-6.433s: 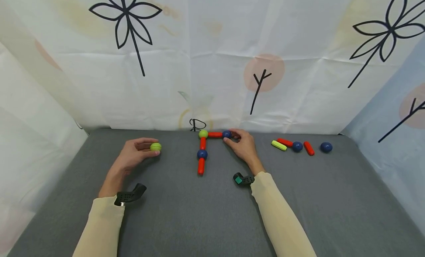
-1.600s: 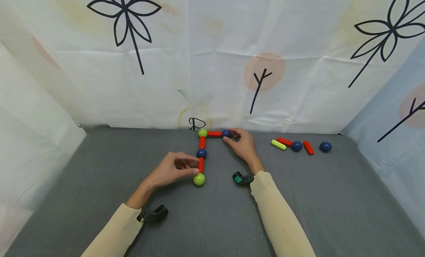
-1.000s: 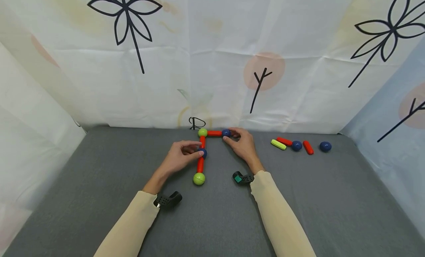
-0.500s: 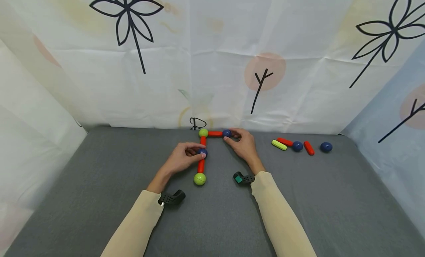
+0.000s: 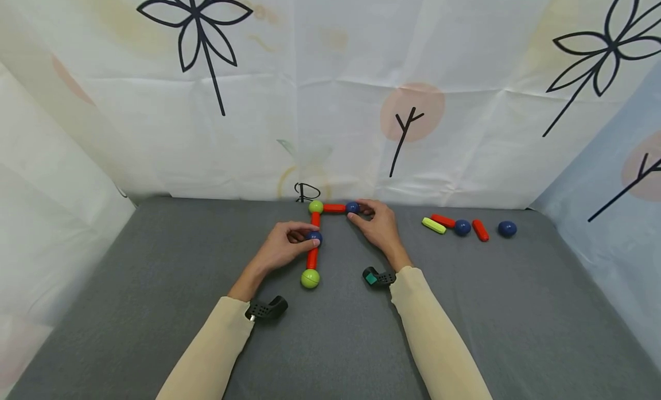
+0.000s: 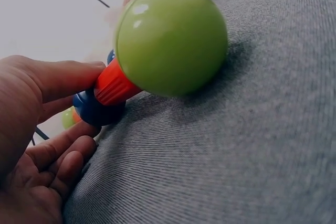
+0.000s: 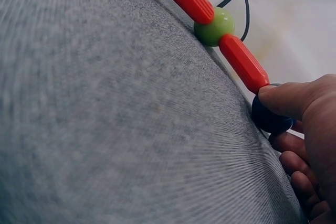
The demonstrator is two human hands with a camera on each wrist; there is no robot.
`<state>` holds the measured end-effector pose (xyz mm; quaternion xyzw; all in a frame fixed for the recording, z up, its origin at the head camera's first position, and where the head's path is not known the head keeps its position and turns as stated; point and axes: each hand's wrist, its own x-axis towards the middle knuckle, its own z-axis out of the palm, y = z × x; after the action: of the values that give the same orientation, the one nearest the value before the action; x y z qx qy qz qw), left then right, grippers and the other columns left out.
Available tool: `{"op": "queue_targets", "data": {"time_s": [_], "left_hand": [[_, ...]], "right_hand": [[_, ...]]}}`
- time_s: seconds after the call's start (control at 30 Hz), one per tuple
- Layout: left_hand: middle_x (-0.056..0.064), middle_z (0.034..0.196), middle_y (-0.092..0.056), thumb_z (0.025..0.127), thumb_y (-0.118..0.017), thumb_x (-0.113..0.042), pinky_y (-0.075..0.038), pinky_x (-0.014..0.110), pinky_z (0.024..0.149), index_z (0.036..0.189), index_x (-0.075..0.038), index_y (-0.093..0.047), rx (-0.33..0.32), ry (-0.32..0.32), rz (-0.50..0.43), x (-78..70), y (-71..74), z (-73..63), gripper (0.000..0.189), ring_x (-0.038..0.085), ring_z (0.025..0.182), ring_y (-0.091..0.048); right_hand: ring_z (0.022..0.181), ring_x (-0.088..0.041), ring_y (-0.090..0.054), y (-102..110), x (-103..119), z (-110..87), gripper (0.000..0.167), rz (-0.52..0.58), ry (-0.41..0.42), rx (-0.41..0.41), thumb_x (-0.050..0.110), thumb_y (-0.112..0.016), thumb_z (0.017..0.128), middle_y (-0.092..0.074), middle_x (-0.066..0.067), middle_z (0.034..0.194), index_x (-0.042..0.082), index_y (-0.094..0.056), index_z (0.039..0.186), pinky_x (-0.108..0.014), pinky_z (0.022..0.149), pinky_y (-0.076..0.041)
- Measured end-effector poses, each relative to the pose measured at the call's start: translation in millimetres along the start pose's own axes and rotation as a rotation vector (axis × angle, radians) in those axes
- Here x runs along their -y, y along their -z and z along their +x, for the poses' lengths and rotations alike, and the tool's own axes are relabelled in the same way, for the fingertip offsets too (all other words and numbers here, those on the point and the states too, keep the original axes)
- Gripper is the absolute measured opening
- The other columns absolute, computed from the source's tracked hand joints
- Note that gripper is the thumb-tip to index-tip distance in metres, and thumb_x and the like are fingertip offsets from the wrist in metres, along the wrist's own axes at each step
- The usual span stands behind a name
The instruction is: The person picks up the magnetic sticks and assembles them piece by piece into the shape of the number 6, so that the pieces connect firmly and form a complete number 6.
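On the grey table (image 5: 155, 308) lies an L-shaped chain of balls and red rods. Its near end is a green ball (image 5: 310, 278) (image 6: 170, 40), and a second green ball (image 5: 315, 206) (image 7: 213, 26) forms the far corner. My left hand (image 5: 308, 236) pinches the middle blue ball (image 5: 314, 237) (image 6: 97, 109) between thumb and fingers. A red rod (image 6: 113, 85) joins that ball to the near green one. My right hand (image 5: 361, 215) (image 7: 273, 121) grips the end blue ball (image 5: 352, 207) (image 7: 270, 116) at the right tip of the far arm.
Loose pieces lie at the back right: a yellow-green rod (image 5: 434, 225), two red rods (image 5: 443, 220) (image 5: 480, 230) and two blue balls (image 5: 462, 227) (image 5: 507, 228). Printed fabric walls (image 5: 330, 101) close the table on three sides.
My left hand carried a green ball from the left, set it on the chain's near end, then moved up to pinch the middle blue ball. The right hand stayed put.
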<state>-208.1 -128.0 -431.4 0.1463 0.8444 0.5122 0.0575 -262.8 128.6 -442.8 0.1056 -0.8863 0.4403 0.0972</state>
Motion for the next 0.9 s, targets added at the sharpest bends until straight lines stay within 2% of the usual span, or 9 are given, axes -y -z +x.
{"op": "queue_targets", "data": {"time_s": [0.63, 0.9], "left_hand": [[0.008, 0.112, -0.067, 0.092, -0.078, -0.023, -0.048, 0.038, 0.085, 0.122, -0.012, -0.075, -0.008, 0.006, -0.001, -0.4, 1.3, 0.6, 0.033, 0.023, 0.095, -0.059], [0.008, 0.110, -0.067, 0.091, -0.079, -0.022, -0.049, 0.038, 0.084, 0.122, -0.011, -0.075, -0.005, 0.002, 0.000, -0.2, 0.5, 0.6, 0.033, 0.022, 0.093, -0.059]], "right_hand": [[0.105, -0.031, -0.064, 1.1, 2.2, 1.3, 0.044, -0.012, 0.007, 0.005, 0.021, -0.079, 0.090, -0.071, -0.016, 0.113, 0.003, -0.069, 0.129, -0.044, 0.094, -0.049], [0.104, -0.030, -0.064, 3.0, 4.0, 1.6, 0.044, 0.007, -0.025, 0.027, 0.021, -0.080, 0.090, -0.071, -0.015, 0.114, 0.004, -0.069, 0.129, -0.043, 0.094, -0.049]]}}
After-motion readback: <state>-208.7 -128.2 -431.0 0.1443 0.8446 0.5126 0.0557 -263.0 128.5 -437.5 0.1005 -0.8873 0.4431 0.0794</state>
